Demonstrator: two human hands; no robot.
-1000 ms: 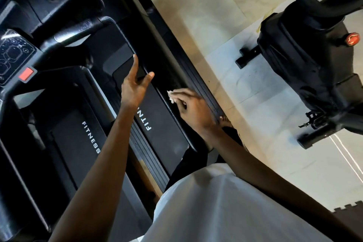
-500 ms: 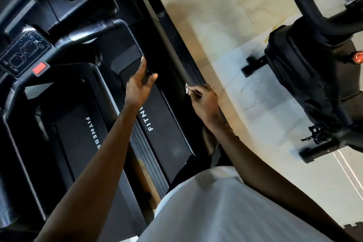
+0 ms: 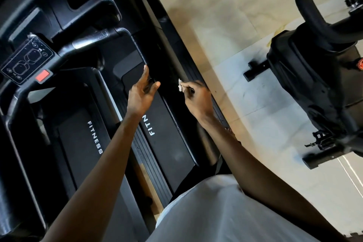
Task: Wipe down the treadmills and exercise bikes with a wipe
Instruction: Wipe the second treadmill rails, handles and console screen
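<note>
A small white wipe (image 3: 180, 87) is pinched in my right hand (image 3: 196, 100), which holds it against the black side rail (image 3: 172, 65) of the nearer treadmill. My left hand (image 3: 141, 94) is stretched out with straight fingers over the treadmill belt (image 3: 169, 143) marked FITN, close to the inner edge of that rail; it holds nothing. A second treadmill belt (image 3: 82, 155) marked FITNESS lies to the left. A black exercise bike (image 3: 314, 88) stands on the floor to the right.
A treadmill handlebar (image 3: 92, 39) with a control pad (image 3: 26, 61) and a red button (image 3: 42, 75) crosses the upper left. Pale tiled floor (image 3: 225, 31) separates the treadmill from the bike. The bike's foot bar (image 3: 255, 69) juts toward the treadmill. My white shirt fills the bottom.
My right hand with the wipe has slid forward and outward along the side rail. My left hand has stayed stretched over the belt. The view has shifted slightly.
</note>
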